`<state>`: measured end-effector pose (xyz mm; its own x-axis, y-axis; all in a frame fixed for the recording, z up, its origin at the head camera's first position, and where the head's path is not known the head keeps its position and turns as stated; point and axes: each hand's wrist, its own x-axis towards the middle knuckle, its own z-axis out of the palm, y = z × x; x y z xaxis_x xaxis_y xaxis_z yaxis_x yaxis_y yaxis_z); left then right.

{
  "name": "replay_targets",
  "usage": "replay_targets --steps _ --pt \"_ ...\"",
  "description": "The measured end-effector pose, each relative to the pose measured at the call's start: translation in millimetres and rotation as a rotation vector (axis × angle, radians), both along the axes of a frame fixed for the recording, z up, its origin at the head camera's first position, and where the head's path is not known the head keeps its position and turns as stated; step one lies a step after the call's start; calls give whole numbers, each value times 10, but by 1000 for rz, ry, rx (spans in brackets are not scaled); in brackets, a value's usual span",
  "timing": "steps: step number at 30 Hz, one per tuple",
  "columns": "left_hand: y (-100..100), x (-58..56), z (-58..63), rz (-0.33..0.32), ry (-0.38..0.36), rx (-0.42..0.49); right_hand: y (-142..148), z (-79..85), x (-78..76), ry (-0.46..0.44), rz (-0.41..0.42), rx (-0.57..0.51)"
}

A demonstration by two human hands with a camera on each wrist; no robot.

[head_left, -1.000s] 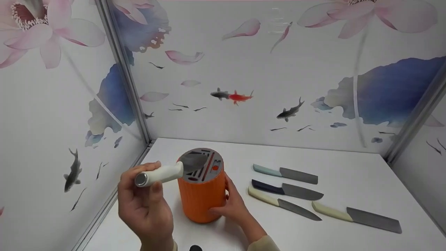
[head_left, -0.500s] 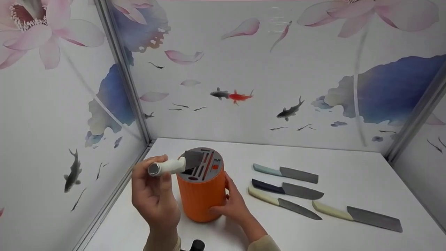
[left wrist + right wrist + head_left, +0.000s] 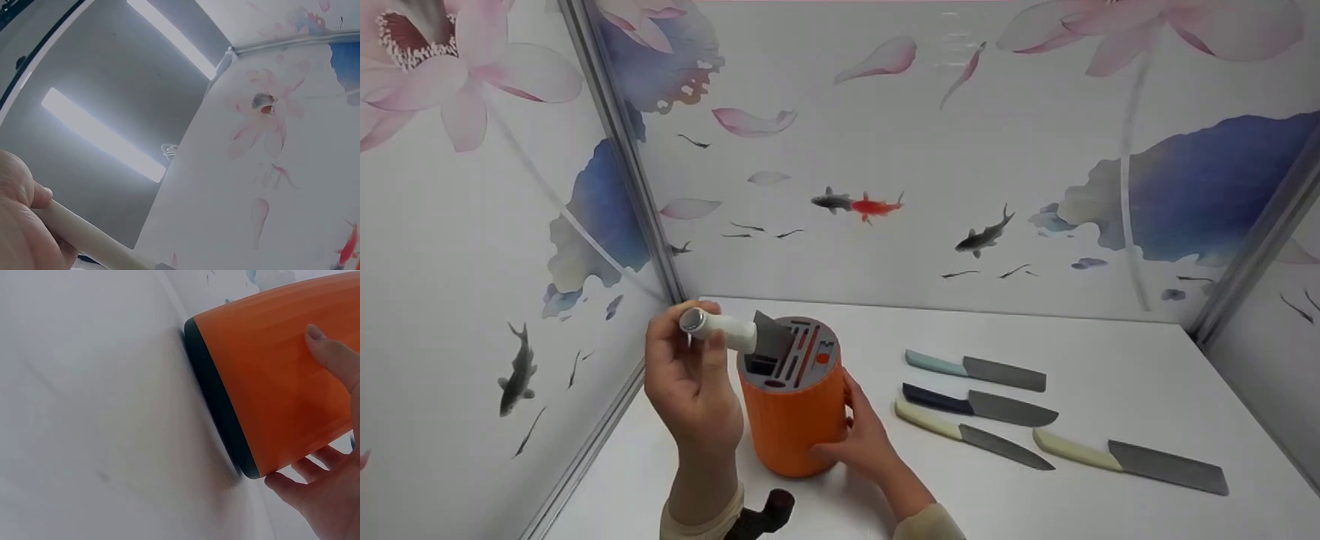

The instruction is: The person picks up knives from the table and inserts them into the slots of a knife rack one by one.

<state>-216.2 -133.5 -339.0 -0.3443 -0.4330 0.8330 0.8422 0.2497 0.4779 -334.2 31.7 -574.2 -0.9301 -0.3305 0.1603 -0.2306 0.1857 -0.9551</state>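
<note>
My left hand (image 3: 694,401) pinches the white handle of a kitchen knife (image 3: 727,333) between thumb and fingers. The knife's broad grey blade points down at the slotted grey top of an orange knife block (image 3: 795,427), its lower edge right at a wide slot on the left side. In the left wrist view the pale knife handle (image 3: 84,233) runs out from between the fingers. My right hand (image 3: 864,442) grips the block low on its right side, thumb in front and fingers behind. The right wrist view shows the block's black base (image 3: 219,399) against the table.
Several knives lie on the white table (image 3: 997,510) to the right: a light blue-handled one (image 3: 1003,373), a dark blue-handled one (image 3: 1011,409), a slim cream-handled one (image 3: 1005,448) and a broad cream-handled one (image 3: 1170,466). Printed wall panels (image 3: 885,262) enclose the table's back and sides.
My left hand has moved right and up, tilting the knife so the handle rises and the blade turns more steeply down at the slot. The right hand and the block stay in place.
</note>
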Motion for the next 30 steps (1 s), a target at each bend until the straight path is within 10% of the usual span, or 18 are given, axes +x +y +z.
replay_targets --steps 30 --pt "-39 -552 781 -64 -247 -7 4 -18 14 52 28 -25"
